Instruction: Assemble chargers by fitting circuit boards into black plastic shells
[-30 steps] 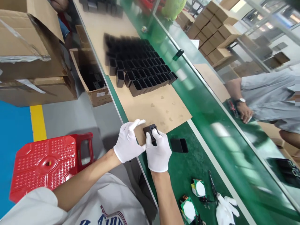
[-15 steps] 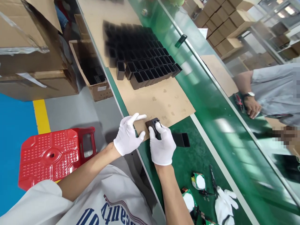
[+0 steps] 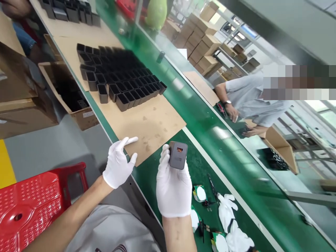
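Note:
In white gloves, both my hands are over the near edge of the green bench. My right hand (image 3: 174,194) is turned palm up and grips a black plastic housing (image 3: 179,156). The housing's end face points towards me, with a small opening that shows orange-copper inside. My left hand (image 3: 118,163) holds nothing; its thumb and fingers are apart beside the brown cardboard sheet (image 3: 149,122). Several open black housings (image 3: 126,99) stand in rows on that sheet. Nearer me lie green circuit boards with white round parts (image 3: 201,193).
Crumpled white gloves (image 3: 227,211) and a black pen-like tool (image 3: 212,185) lie to the right. A red stool (image 3: 31,206) and an open carton (image 3: 84,117) stand on the floor at left. Across the bench, a co-worker's hands (image 3: 232,112) rest near red-handled pliers (image 3: 221,109).
My right hand has turned palm up, tilting the housing so its end face shows. My left hand stays spread. The view has swung to the right, so the bench appears shifted left.

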`<state>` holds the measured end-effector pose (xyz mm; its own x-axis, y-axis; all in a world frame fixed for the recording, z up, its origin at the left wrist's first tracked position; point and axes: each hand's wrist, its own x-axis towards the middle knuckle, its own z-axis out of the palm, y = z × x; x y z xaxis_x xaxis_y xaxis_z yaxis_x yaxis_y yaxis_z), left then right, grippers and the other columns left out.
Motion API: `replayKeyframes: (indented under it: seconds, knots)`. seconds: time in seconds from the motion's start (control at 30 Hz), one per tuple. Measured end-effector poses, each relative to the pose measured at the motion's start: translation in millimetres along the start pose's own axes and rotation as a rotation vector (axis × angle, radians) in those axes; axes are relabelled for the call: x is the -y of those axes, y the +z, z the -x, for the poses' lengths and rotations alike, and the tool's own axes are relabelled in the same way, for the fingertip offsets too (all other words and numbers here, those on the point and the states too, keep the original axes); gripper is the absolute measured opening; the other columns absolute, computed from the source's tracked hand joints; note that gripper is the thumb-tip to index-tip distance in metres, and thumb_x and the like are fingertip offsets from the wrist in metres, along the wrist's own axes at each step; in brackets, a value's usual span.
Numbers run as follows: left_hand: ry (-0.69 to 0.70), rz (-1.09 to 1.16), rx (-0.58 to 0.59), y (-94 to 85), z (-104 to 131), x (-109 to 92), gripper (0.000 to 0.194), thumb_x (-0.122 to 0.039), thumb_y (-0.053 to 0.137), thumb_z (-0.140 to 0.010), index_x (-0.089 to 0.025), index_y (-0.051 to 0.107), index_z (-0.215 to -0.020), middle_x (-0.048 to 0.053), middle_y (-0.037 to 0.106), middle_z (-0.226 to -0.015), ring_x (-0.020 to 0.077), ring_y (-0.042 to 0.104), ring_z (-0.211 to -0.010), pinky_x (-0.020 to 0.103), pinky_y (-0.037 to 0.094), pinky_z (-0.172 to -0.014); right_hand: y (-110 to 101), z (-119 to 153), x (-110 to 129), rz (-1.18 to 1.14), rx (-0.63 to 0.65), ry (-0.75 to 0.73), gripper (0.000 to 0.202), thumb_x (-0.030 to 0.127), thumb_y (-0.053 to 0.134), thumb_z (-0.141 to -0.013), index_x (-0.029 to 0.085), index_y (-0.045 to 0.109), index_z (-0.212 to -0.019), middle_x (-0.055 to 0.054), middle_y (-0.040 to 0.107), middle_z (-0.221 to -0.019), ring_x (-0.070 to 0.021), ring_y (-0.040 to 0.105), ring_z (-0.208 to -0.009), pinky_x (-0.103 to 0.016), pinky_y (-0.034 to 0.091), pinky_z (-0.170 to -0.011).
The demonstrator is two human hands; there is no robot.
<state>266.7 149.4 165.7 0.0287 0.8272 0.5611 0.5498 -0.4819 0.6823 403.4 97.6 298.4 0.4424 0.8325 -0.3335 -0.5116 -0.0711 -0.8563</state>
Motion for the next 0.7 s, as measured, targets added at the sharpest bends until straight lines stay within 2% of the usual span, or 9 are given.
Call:
replayKeyframes:
  seconds: [0.07,0.1,0.2,0.27,0.37,0.47,0.57,0.63,0.7]
  knots:
    - [0.002,-0.006,0.004,-0.7,0.8,0.1,0.083,-0.011,0.074,-0.093,-0.022,0.028,-0.161,0.012,0.078,-0.139,0.0359,0.067,-0.13,0.059,0.048,-0.115,-6.1,7.7,7.7,-0.162,0.029,0.117,0.031,0.045,0.075,-0.099,0.025,0.078,-0.122,-0.006,0.079,-0.139,-0.0165,0.066,-0.144,-0.036,0.056,-0.123]
    - [0.005,-0.009,0.007,-1.0,1.0,-0.1,0.084,-0.012,0.075,-0.092,-0.022,0.028,-0.161,0.013,0.078,-0.139,0.0364,0.067,-0.13,0.06,0.048,-0.114,-9.9,9.8,9.7,-0.182,0.044,0.124,0.031,0.045,0.077,-0.097,0.026,0.079,-0.121,-0.005,0.079,-0.139,-0.0176,0.066,-0.144,-0.038,0.056,-0.123]
    - [0.009,-0.014,0.016,-1.3,1.5,-0.8,0.083,-0.012,0.076,-0.091,-0.021,0.03,-0.159,0.014,0.079,-0.137,0.0374,0.068,-0.129,0.061,0.048,-0.114,-20.2,10.1,9.4,-0.067,0.08,0.009,0.034,0.056,0.076,-0.097,0.03,0.08,-0.12,-0.004,0.079,-0.139,-0.0218,0.065,-0.146,-0.046,0.057,-0.123]
    - [0.002,-0.009,0.022,-0.4,1.6,-0.6,0.082,-0.012,0.076,-0.091,-0.021,0.031,-0.158,0.014,0.079,-0.136,0.0369,0.068,-0.131,0.061,0.048,-0.114,-23.7,7.0,5.4,-0.01,0.054,-0.062,0.038,0.062,0.07,-0.1,0.031,0.079,-0.119,-0.005,0.079,-0.138,-0.0234,0.067,-0.144,-0.049,0.059,-0.122]
    - [0.015,-0.019,0.019,0.4,1.0,0.8,0.083,-0.011,0.076,-0.09,-0.021,0.03,-0.158,0.014,0.078,-0.137,0.0368,0.066,-0.135,0.061,0.047,-0.115,-24.7,-1.4,-2.8,0.107,-0.028,-0.15,0.042,0.063,0.067,-0.1,0.026,0.075,-0.117,-0.009,0.08,-0.131,-0.0269,0.074,-0.131,-0.05,0.067,-0.109]
    - [0.037,-0.032,0.021,-6.4,-1.9,-3.2,0.081,-0.011,0.077,-0.088,-0.022,0.034,-0.155,0.015,0.078,-0.137,0.0382,0.067,-0.134,0.063,0.048,-0.114,-27.0,-10.7,-11.5,0.351,-0.167,-0.285,0.045,0.056,0.077,-0.093,0.02,0.07,-0.118,-0.012,0.079,-0.124,-0.0275,0.078,-0.117,-0.044,0.069,-0.096]
    - [0.023,0.094,0.153,-21.6,-4.2,-20.9,0.091,-0.012,0.078,-0.083,-0.024,0.031,-0.16,0.016,0.071,-0.148,0.0375,0.065,-0.138,0.065,0.048,-0.118,-34.6,-11.3,-21.2,0.521,-0.248,-0.362,0.051,0.043,0.085,-0.085,0.018,0.066,-0.125,-0.015,0.079,-0.124,-0.0271,0.077,-0.116,-0.041,0.067,-0.096]
    - [0.044,0.228,0.284,-30.1,-2.1,-38.9,0.101,-0.015,0.083,-0.079,-0.025,0.028,-0.164,0.017,0.063,-0.158,0.0368,0.062,-0.144,0.061,0.052,-0.12,-42.1,-2.6,-28.4,0.575,-0.196,-0.335,0.061,0.035,0.084,-0.086,0.018,0.062,-0.14,-0.013,0.079,-0.121,-0.0258,0.078,-0.114,-0.04,0.067,-0.097]
    - [0.082,0.256,0.36,-32.5,4.4,-56.8,0.094,-0.017,0.084,-0.081,-0.027,0.037,-0.162,0.016,0.065,-0.154,0.0358,0.067,-0.14,0.056,0.059,-0.115,-50.6,12.7,-35.1,0.674,-0.115,-0.327,0.061,0.03,0.079,-0.089,0.021,0.061,-0.147,-0.01,0.079,-0.118,-0.0243,0.079,-0.11,-0.039,0.067,-0.096]
